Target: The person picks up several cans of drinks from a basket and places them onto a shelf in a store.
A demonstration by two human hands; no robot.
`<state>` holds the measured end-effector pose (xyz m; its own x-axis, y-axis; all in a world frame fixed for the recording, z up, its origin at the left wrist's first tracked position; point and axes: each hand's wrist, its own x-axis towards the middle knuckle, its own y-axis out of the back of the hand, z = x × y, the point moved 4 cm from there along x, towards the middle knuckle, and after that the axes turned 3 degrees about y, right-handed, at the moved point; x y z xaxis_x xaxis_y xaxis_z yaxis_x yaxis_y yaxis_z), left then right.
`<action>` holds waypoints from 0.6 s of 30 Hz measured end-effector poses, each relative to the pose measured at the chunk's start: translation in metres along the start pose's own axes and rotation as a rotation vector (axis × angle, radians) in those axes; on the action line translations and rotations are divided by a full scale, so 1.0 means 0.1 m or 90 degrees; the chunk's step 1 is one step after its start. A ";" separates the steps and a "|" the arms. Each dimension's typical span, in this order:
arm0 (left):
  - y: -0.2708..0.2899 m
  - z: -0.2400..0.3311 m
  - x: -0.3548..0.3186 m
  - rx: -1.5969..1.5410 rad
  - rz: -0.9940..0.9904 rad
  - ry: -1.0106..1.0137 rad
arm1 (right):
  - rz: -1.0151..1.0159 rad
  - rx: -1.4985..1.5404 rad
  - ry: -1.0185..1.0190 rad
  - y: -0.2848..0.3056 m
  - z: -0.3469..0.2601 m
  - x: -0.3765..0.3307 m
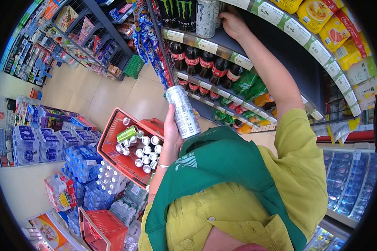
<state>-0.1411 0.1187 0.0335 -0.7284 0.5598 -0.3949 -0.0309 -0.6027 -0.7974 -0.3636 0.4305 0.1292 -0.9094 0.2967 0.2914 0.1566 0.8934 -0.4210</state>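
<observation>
My left hand (171, 131) is closed round a tall white drink can (183, 112), held tilted in front of the green apron. My right arm reaches up to the shelf, where my right hand (234, 24) has its fingers curled against a white can (218, 12) at the end of a row; part of the fingers is hidden. Beside it stands another white can (207, 19), with black cans (186, 14) to the left. Below my left hand, a red shopping basket (113, 157) holds several upright cans with silver tops and a green can (126, 134) lying across them.
Cola bottles (205, 62) fill the lower shelves, with price-tag rails (211, 45) along the edges. Yellow packets (318, 16) sit on the upper right shelf. Wrapped bottle packs (81, 161) and a second red basket (113, 230) stand at left. A green crate (133, 67) rests on the floor.
</observation>
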 end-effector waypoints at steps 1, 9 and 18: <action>-0.02 0.02 0.01 0.002 -0.002 -0.006 | 0.001 -0.005 0.001 -0.01 0.00 0.01; -0.12 0.06 0.08 -0.067 -0.100 -0.012 | -0.058 -0.401 0.299 -0.55 -0.52 -1.51; 0.01 -0.06 0.18 -0.052 0.044 -0.034 | -0.585 -0.509 0.191 -1.20 -0.02 -2.76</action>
<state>-0.1502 0.1308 0.0228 -0.7627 0.4862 -0.4264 0.0747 -0.5888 -0.8048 -0.1306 0.2424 0.1012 -0.6991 -0.5729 0.4279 -0.2036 0.7331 0.6489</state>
